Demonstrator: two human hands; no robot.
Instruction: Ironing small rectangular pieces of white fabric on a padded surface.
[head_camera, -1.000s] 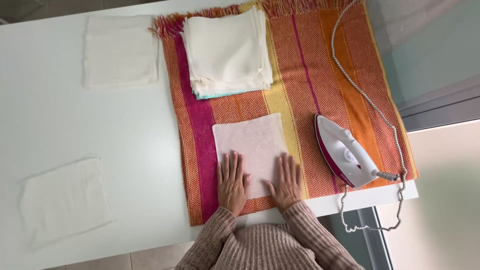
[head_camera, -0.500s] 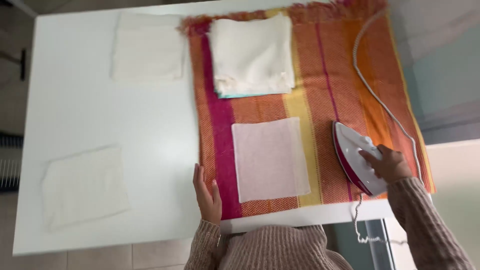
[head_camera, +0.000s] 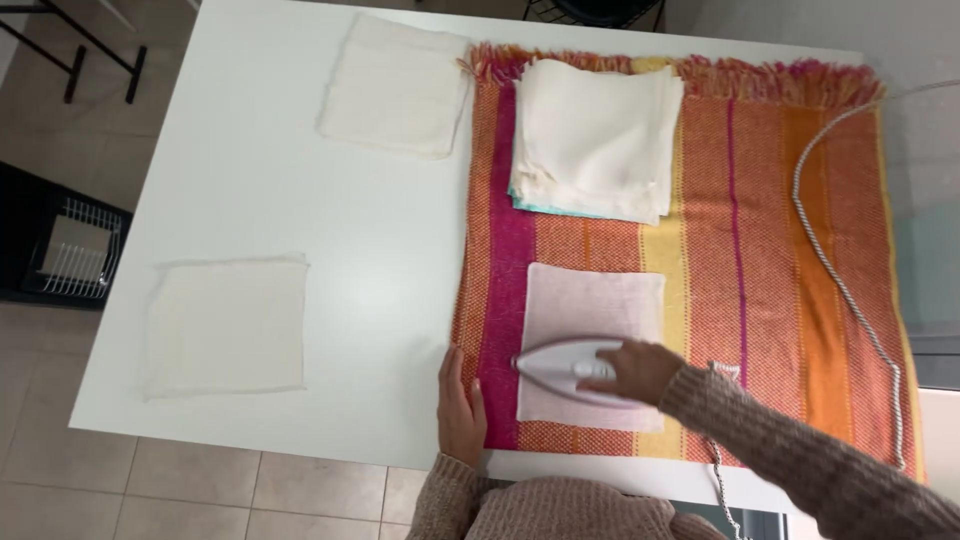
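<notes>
From the head camera, looking straight down, a white bench (head_camera: 330, 210) carries a striped woven cloth (head_camera: 790, 260) in orange, pink and yellow, fringed along its far edge. On the near part of that cloth lies a pale pink square of fabric (head_camera: 590, 300), flat and squared to the stripes.

The right hand (head_camera: 640, 368) is wrapped around the handle of a white and mauve iron (head_camera: 555, 365), its grip pressed together on it. The iron lies across the near half of the pink square, its pointed nose toward the person's left, reaching the square's left edge. A twisted grey cord (head_camera: 830, 270) runs from behind the wrist, up over the orange stripes and off to the right.

The left hand (head_camera: 460, 405) lies flat on the bench at the striped cloth's left border, its grip empty, fingers together and stretched out, just beside the pink square without touching it.

Farther off, a stack of folded cream cloths (head_camera: 595, 140) sits on the striped cloth. Two single cream squares lie on the bare bench, one at the far side (head_camera: 395, 85), one at the near left (head_camera: 225, 325).
</notes>
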